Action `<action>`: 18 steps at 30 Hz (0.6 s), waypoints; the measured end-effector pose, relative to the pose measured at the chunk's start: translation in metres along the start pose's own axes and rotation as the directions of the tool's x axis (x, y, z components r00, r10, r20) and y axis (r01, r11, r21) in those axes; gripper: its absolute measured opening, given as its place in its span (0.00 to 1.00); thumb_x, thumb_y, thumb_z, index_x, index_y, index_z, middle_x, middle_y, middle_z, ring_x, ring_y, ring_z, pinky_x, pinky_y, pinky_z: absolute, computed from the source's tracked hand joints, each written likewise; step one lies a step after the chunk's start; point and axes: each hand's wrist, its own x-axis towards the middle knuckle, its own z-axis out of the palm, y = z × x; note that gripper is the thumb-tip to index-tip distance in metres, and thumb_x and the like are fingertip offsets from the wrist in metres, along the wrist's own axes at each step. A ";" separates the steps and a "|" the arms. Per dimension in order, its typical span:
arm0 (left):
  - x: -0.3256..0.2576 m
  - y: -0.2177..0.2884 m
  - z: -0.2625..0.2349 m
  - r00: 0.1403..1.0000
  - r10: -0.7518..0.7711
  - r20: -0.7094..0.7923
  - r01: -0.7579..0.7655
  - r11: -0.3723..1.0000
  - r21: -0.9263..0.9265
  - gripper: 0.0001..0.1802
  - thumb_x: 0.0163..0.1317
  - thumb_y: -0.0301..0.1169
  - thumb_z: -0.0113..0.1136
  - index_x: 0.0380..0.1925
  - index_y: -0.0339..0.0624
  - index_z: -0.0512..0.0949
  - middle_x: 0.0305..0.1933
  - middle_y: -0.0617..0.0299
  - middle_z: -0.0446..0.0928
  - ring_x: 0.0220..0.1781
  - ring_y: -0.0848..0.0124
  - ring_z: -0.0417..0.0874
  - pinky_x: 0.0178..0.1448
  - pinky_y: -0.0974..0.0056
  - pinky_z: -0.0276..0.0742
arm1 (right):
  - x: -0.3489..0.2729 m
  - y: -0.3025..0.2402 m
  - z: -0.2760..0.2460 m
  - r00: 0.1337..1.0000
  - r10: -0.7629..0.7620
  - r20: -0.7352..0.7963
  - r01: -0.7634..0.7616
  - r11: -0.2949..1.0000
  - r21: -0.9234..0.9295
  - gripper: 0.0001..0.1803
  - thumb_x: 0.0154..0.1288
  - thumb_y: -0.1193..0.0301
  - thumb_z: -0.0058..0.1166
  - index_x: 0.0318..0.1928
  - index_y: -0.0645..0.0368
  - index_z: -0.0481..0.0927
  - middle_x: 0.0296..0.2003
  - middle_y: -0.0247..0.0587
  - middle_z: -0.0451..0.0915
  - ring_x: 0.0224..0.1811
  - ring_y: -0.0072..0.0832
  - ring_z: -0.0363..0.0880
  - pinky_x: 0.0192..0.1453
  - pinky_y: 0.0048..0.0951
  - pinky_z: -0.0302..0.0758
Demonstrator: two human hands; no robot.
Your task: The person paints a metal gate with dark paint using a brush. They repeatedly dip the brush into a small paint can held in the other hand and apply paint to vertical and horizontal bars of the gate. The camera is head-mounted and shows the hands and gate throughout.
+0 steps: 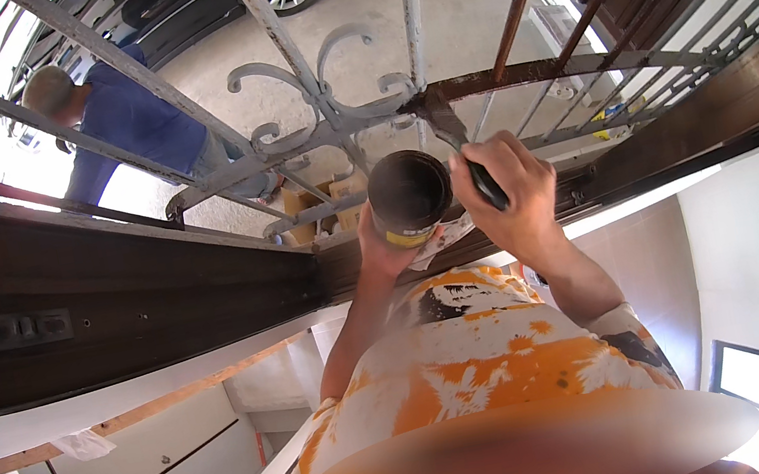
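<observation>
My left hand (389, 248) is closed around a paint can (409, 229) with a yellow label, its open top facing up and dark inside. My right hand (513, 190) grips the dark handle of a paintbrush (451, 128). The brush's bristles meet a horizontal bar of the metal window grille (465, 88), just beyond the can. Right of the brush, that bar and several uprights are dark brown. On the left, the bars and the curled scrolls (314, 96) are grey and look weathered.
A dark wooden window frame (155, 287) runs across in front of me. Past the grille, a person in a blue shirt (137, 117) bends down at the left. A black car (187, 7) stands behind, and cardboard boxes (345, 187) lie below the grille.
</observation>
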 end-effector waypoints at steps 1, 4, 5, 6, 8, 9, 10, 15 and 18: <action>0.001 0.000 0.000 1.000 0.001 -0.023 -0.001 1.000 0.018 0.32 0.65 0.28 0.69 0.68 0.43 0.69 0.66 0.50 0.79 0.62 0.56 0.85 0.61 0.43 0.86 | 0.001 -0.003 0.001 1.000 0.018 0.007 -0.018 1.000 0.014 0.13 0.60 0.81 0.71 0.41 0.60 0.80 0.29 0.43 0.80 0.22 0.38 0.81 0.25 0.34 0.77; 0.005 0.000 0.001 0.998 0.036 -0.057 -0.033 0.998 0.048 0.45 0.50 0.20 0.80 0.68 0.41 0.67 0.66 0.51 0.79 0.60 0.60 0.86 0.63 0.51 0.87 | 0.004 -0.009 0.004 0.997 -0.061 -0.050 0.062 0.998 0.004 0.13 0.60 0.80 0.72 0.42 0.60 0.80 0.29 0.43 0.80 0.22 0.38 0.81 0.24 0.34 0.76; 0.006 0.000 0.000 0.997 0.048 -0.056 -0.045 0.998 0.044 0.48 0.47 0.21 0.83 0.68 0.40 0.67 0.65 0.52 0.79 0.61 0.61 0.86 0.63 0.53 0.87 | 0.004 -0.010 0.006 0.999 -0.014 -0.048 0.014 1.000 -0.003 0.13 0.60 0.79 0.72 0.42 0.60 0.80 0.29 0.43 0.80 0.22 0.38 0.81 0.24 0.34 0.76; 0.007 0.000 -0.001 0.991 0.049 -0.124 -0.037 0.994 0.099 0.49 0.45 0.23 0.85 0.68 0.40 0.68 0.65 0.53 0.80 0.61 0.62 0.86 0.64 0.54 0.86 | 0.004 -0.011 0.008 0.998 0.033 -0.047 -0.034 0.999 -0.011 0.13 0.60 0.79 0.72 0.42 0.60 0.80 0.30 0.42 0.80 0.22 0.38 0.81 0.23 0.34 0.76; 0.006 -0.002 -0.003 0.998 0.055 -0.044 -0.052 0.996 0.068 0.51 0.41 0.26 0.89 0.67 0.39 0.69 0.64 0.54 0.81 0.61 0.64 0.86 0.64 0.57 0.85 | 0.003 -0.011 0.012 0.998 0.044 -0.054 -0.046 0.998 -0.036 0.13 0.60 0.79 0.73 0.42 0.60 0.80 0.30 0.42 0.80 0.22 0.38 0.82 0.23 0.34 0.76; 0.005 -0.002 -0.005 0.997 0.059 -0.045 -0.056 0.996 0.068 0.52 0.40 0.27 0.90 0.66 0.38 0.69 0.63 0.55 0.81 0.61 0.65 0.86 0.64 0.58 0.85 | 0.003 -0.011 0.015 0.998 0.017 -0.059 -0.020 0.998 -0.051 0.13 0.60 0.78 0.73 0.42 0.59 0.80 0.30 0.42 0.80 0.22 0.38 0.82 0.23 0.34 0.76; 0.005 -0.003 -0.007 0.997 0.062 -0.046 -0.059 0.996 0.069 0.52 0.39 0.28 0.90 0.66 0.38 0.70 0.63 0.55 0.81 0.61 0.65 0.86 0.64 0.58 0.85 | 0.003 -0.011 0.017 0.998 0.031 -0.049 -0.035 0.996 -0.086 0.13 0.60 0.78 0.73 0.42 0.59 0.80 0.30 0.41 0.80 0.22 0.38 0.81 0.23 0.34 0.76; 0.011 -0.004 -0.014 0.989 0.109 -0.097 -0.099 0.989 0.107 0.53 0.38 0.29 0.91 0.66 0.38 0.69 0.62 0.55 0.82 0.60 0.66 0.86 0.65 0.58 0.84 | 0.006 -0.015 0.019 0.996 0.083 0.030 -0.079 0.990 -0.119 0.13 0.61 0.76 0.74 0.41 0.58 0.81 0.30 0.41 0.81 0.23 0.38 0.82 0.24 0.35 0.77; 0.010 -0.002 -0.013 0.997 0.055 -0.057 -0.042 0.978 0.206 0.53 0.39 0.27 0.90 0.67 0.38 0.68 0.62 0.54 0.82 0.61 0.65 0.86 0.64 0.57 0.85 | 0.010 -0.012 0.003 0.994 0.102 0.042 -0.099 0.992 -0.079 0.11 0.62 0.75 0.73 0.40 0.60 0.82 0.30 0.41 0.82 0.23 0.33 0.81 0.26 0.32 0.77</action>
